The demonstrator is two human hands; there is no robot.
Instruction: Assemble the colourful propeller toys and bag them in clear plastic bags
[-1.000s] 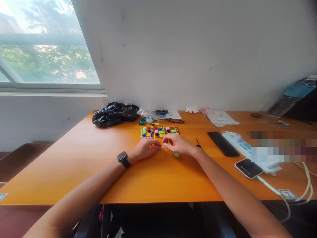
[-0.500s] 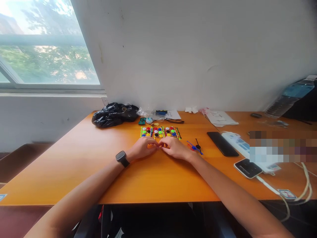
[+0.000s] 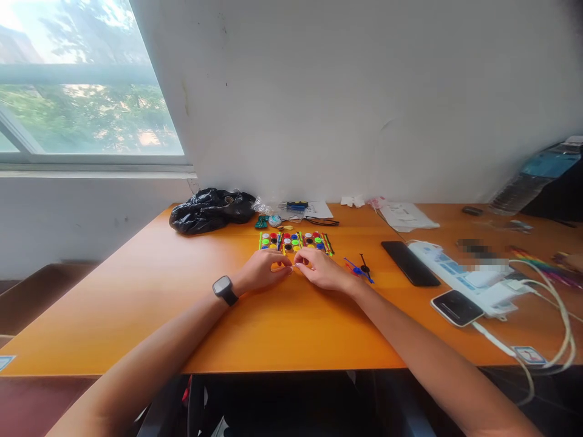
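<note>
My left hand [image 3: 264, 270], a black smartwatch [image 3: 223, 285] on its wrist, is low over the desk with fingers curled and thumb brought in. Close by on the right, my right hand [image 3: 323, 271] is bent the same way, fingertips almost meeting those of the left. Whatever is pinched between them is too small to make out. Just beyond my hands lie rows of round coloured discs [image 3: 295, 243] in white, red, green, blue, black and yellow, with thin coloured sticks [image 3: 328, 244] between and beside them. Right of my right hand are a few loose blue, red and black sticks [image 3: 364, 269].
A black plastic bag [image 3: 212, 211] sits at the back left. Small items, clear wrapping and paper [image 3: 321, 210] lie along the wall. To the right are a black phone [image 3: 410, 264], a white power strip [image 3: 446, 267] with cables, a white-edged device [image 3: 456, 308] and a large bottle [image 3: 531, 177].
My fingertips have drawn slightly apart, and my right hand's fingers sit a little higher. The discs and sticks lie as before.
</note>
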